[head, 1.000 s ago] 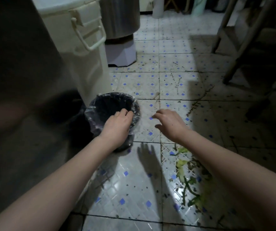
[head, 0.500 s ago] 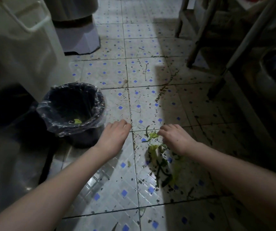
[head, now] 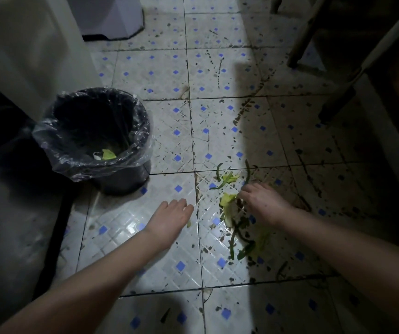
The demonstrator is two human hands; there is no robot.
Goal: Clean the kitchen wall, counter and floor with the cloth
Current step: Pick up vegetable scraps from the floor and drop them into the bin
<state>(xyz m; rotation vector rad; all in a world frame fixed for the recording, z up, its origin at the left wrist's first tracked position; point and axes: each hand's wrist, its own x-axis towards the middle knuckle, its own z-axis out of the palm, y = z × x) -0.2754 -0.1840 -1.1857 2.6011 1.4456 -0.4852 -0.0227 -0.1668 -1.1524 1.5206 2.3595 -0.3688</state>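
Green and yellow vegetable scraps [head: 228, 206] lie scattered on the dirty white floor tiles [head: 217, 75] with blue diamonds. My right hand [head: 262, 203] is down on the pile, and its curled fingers pinch a pale leaf at the pile's upper part. Just left of the scraps, my left hand [head: 172, 219] hovers low over the tiles, palm down, with its fingers straight and nothing in it. A black bin [head: 121, 174] with a clear plastic liner stands to the left of both hands, with a few scraps at its bottom. No cloth is in view.
A large pale container [head: 32, 51] rises behind the bin at the upper left, with a white base [head: 111, 18] beyond it. Dark furniture legs [head: 335, 100] slant down at the upper right. Dark splatter covers the tiles around the scraps.
My left hand came off the bin rim and moved right to the floor. My right hand dropped onto the scraps and closed on a leaf. The view tilted down towards the floor.
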